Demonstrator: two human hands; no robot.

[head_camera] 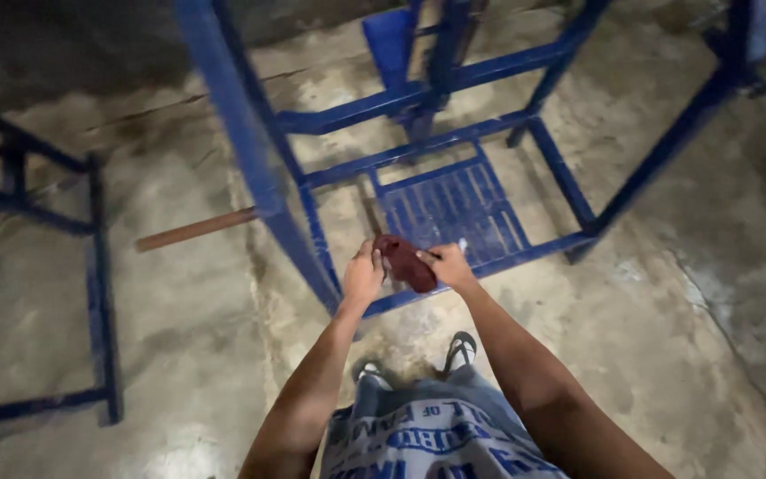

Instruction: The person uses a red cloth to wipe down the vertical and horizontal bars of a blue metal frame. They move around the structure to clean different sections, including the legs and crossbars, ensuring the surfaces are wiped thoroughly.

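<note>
Both of my hands hold a dark red crumpled cloth in front of me, above the lower bar of a blue metal frame. My left hand grips the cloth's left end. My right hand grips its right end, and a small pale object pokes out past its fingers; I cannot tell what it is. A blue slatted footrest panel lies just beyond the hands, inside the frame.
The floor is stained concrete. A brown wooden bar sticks out to the left of the frame's thick slanted post. Another blue frame stands at the left. My feet in sandals show below.
</note>
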